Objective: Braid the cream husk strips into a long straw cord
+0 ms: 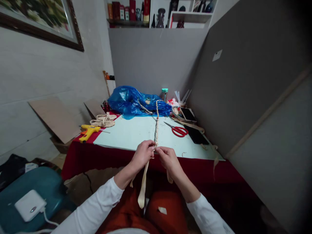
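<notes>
A pale braided cord (157, 128) runs from the blue plastic bag toward me over the light green board. My left hand (144, 152) pinches its near end from the left side. Close against it, my right hand (168, 158) grips the same end from the right, fingers pressed together. Loose flat strands (143, 187) hang below my hands over the table's edge, a long one under my left hand and a shorter one beneath my right palm. The exact crossing of the strands between my fingertips is hidden.
Red-handled scissors (179, 131) lie right of the cord, near a black tablet (197, 135). At the left are a yellow glue gun (89, 131) and woven sandals (103, 120). The blue bag (129, 100) fills the back.
</notes>
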Motion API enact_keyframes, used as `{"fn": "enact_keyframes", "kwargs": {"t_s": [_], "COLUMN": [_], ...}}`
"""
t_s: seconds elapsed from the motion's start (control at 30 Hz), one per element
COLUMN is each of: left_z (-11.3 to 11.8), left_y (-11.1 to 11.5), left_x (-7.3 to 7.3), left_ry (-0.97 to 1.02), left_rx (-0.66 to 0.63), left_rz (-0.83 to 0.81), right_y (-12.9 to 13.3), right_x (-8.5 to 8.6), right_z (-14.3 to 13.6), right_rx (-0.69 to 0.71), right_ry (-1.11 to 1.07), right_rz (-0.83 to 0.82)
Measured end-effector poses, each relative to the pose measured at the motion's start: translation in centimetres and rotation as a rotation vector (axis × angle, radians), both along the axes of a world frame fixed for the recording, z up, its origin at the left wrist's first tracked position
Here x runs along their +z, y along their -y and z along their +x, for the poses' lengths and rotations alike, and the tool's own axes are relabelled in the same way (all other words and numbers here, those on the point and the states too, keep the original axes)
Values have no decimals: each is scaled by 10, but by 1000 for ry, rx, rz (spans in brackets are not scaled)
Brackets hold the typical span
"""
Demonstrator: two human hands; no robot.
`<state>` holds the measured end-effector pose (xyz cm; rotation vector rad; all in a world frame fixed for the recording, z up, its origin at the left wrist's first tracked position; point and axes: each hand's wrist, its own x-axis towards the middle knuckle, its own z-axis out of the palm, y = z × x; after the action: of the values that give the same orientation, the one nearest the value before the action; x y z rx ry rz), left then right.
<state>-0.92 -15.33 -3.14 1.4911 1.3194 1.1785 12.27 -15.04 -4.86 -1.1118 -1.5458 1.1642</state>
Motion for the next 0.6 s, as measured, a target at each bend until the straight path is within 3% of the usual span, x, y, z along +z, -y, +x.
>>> {"fn": "enact_keyframes", "kwargs": {"t_s": [0.13, 0.3, 0.4, 0.5, 0.6], "left_z": [-5, -13, -13, -5, 7], "left_y": [7, 16, 22, 33, 46], "left_x": [2, 16, 25, 30, 26], "left_ry": [-166, -485, -573, -632, -814], "left_rx": [46, 123, 113, 105, 137], "left_rz": [69, 186, 219, 224, 275], "right_y": [2, 7, 9, 11, 13], "right_x": [-4, -5, -4, 0, 4], "right_z": [-4, -5, -5, -8, -9], "right_rx": [-81, -176, -156, -135, -92], "right_ry": [64, 110, 136, 37, -179], "right_rz": [71, 166, 191, 145, 2]}}
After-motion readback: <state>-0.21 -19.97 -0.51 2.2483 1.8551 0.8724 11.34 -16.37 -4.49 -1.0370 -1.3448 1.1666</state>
